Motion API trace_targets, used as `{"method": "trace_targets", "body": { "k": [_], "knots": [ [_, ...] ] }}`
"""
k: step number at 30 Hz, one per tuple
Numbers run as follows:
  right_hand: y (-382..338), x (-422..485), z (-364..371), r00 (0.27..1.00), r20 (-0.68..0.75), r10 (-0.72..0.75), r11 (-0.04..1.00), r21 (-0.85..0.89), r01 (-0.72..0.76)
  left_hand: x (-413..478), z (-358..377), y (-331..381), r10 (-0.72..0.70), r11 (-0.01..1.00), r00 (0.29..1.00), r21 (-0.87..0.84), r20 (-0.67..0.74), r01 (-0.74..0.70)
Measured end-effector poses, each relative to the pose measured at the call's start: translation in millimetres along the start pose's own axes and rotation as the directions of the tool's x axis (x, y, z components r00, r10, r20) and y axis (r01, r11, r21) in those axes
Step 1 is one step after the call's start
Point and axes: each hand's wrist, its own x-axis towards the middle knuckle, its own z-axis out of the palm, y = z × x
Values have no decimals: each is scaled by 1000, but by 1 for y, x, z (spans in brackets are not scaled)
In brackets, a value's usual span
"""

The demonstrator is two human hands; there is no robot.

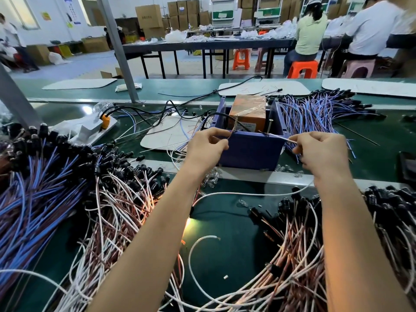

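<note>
My left hand (208, 144) pinches a thin wire end at the near left corner of a blue plastic box (249, 152). My right hand (322, 152) pinches the end of a white wire (247, 194) at the box's near right corner. That white wire trails down from the right hand and across the green table toward a small lit lamp (188, 224) under my left forearm. Two upright metal screws (236, 124) stand at the box's front rim. Inside the box sits an orange block (248, 111) wrapped in clear tape.
Heaps of blue, white and brown wires with black sockets lie at the left (56, 188) and right (337, 244). More blue wires (315, 111) lie behind the box. A white power strip with an orange plug (105, 120) sits at left. People sit at far tables.
</note>
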Motion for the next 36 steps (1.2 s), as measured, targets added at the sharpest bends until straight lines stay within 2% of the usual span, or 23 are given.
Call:
{"method": "trace_targets", "body": {
  "k": [10, 28, 33, 36],
  "knots": [
    [0, 0, -2, 1000, 15, -4, 1000, 1, 4, -1, 5, 1, 52, 999, 999, -9, -8, -52],
    [2, 1, -3, 1000, 13, 20, 1000, 7, -20, -1, 3, 0, 29, 999, 999, -33, 42, -28],
    [-9, -4, -6, 993, 91, 69, 980, 178, -84, -1, 3, 1, 22, 1000, 999, -10, 50, -21],
    [-20, -11, -7, 984, 165, 61, 970, 223, -97, -3, -1, 6, 15, 1000, 998, -7, 53, -14]
  ]
}}
